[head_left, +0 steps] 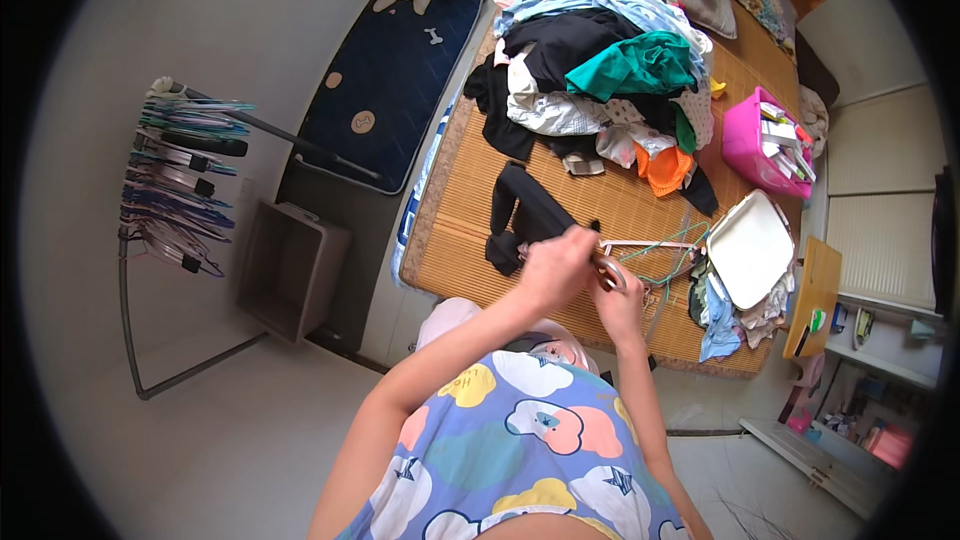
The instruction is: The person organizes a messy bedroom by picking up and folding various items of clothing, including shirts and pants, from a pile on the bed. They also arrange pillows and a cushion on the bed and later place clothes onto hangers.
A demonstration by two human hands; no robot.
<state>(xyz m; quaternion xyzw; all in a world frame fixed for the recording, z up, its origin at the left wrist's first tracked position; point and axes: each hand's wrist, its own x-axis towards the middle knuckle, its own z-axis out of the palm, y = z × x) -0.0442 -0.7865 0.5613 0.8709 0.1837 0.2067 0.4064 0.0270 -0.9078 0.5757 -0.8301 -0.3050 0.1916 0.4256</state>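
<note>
My left hand (560,265) is closed on a black garment (535,205), whose long dark part stretches out over the bamboo mat on the bed. Right beside it, my right hand (618,302) is closed around a small dark piece with a pale, shiny curved edge (612,270). Whether that piece is part of the garment or of a hanger I cannot tell. Just beyond my right hand, several thin hangers (665,258), green and whitish, lie on the mat. A large heap of mixed clothes (600,50) rises farther back, with a green garment and an orange one showing.
A pink basket (745,145) of boxes stands at the right of the bed. Near it a white tray (750,250) rests on folded clothes. At left, many hangers (185,175) crowd a grey rack beside a grey bin (295,265). A dark blue mat (390,80) lies beyond.
</note>
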